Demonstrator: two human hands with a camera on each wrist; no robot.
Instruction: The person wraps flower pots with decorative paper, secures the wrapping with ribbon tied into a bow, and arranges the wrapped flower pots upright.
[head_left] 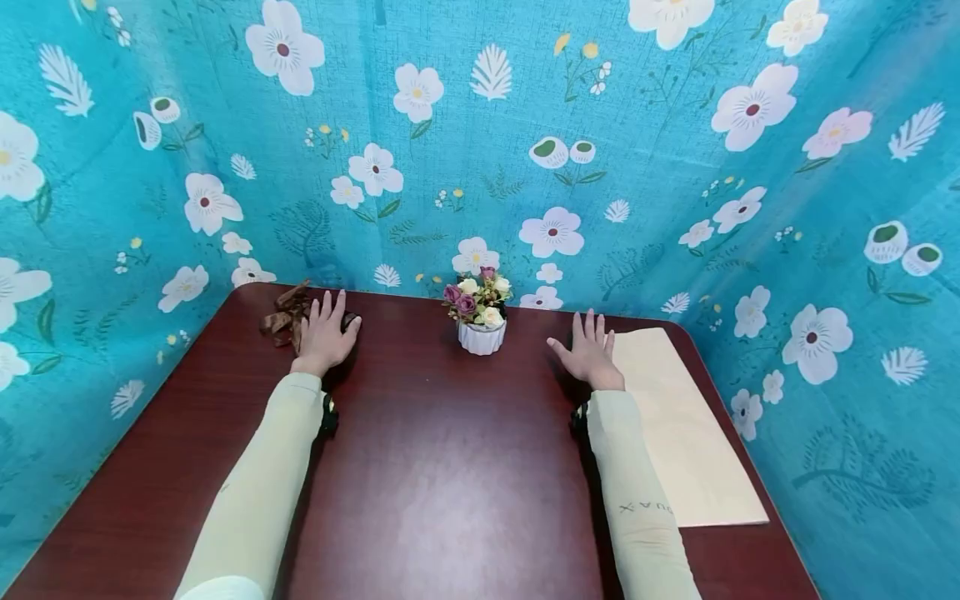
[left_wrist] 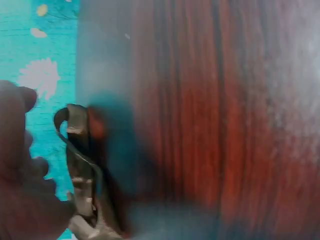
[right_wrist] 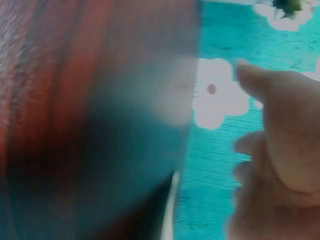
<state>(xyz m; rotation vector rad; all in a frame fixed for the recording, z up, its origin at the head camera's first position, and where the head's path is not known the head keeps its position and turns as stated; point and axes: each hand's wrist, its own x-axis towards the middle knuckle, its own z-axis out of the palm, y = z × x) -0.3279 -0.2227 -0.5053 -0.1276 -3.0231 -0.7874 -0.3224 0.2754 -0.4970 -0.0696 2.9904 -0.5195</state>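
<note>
In the head view my left hand (head_left: 326, 340) is at the far left of the table with fingers spread, beside and partly over a crumpled bundle of shiny brown ribbon-like strips (head_left: 282, 320). The left wrist view shows the brown strips (left_wrist: 80, 170) with a loop on top, close to the left hand (left_wrist: 25, 195). My right hand (head_left: 588, 357), its fingers extended, is by the upper left corner of a flat cream sheet or board (head_left: 697, 442). Neither hand holds anything. Whether the palms touch the table cannot be told.
A small white ribbed pot (head_left: 482, 338) with purple and cream flowers (head_left: 480, 298) stands at the back middle of the dark red-brown table (head_left: 450, 467). A blue floral curtain (head_left: 450, 167) hangs along the back and both sides.
</note>
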